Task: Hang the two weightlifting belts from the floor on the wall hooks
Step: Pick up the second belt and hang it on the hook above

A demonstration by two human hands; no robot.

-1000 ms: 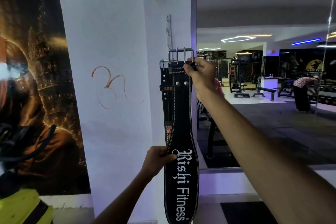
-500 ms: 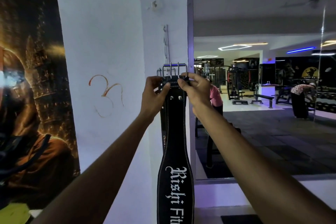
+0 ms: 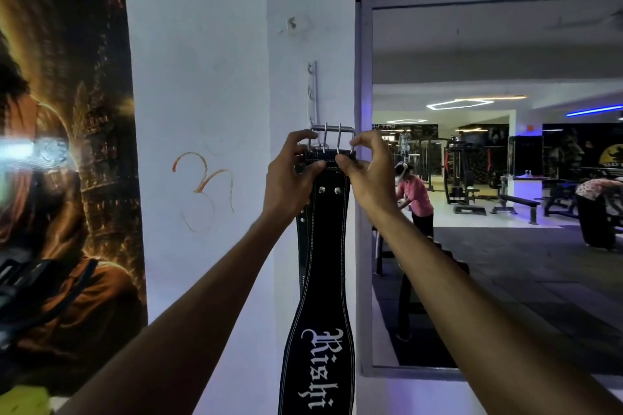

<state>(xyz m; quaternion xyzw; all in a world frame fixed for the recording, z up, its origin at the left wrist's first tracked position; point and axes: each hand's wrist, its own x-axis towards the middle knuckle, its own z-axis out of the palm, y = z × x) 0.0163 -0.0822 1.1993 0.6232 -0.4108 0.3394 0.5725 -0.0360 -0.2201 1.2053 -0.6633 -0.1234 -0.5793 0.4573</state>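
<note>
- Holding the top of a long black leather weightlifting belt with white stitching and white letters, both hands are up at the white pillar wall.
- The left hand pinches the left end of the belt's top edge. Its grip is narrow and closed on the belt.
- The right hand pinches the right end of the same edge. Its grip is narrow and closed on the belt too.
- The shiny silver metal buckle with two prongs sticks up just above the fingers.
- A thin white metal hook rail runs up the wall right above the buckle. I cannot tell if the buckle is on a hook yet.
- The belt hangs straight down the wall, and its wide lettered part goes past the bottom edge of the view.
- A second dark belt peeks out behind the first one, on its left side. It looks like it already hangs there, but its top is hidden by the left hand.
- The step in hand looks like hanging the second of the two belts.
- The next move calls for slipping the buckle frame over a hook, then letting go slowly.
- The hands should check that the belt holds before they drop away.
- To the right is a big framed wall mirror showing the gym.
</note>
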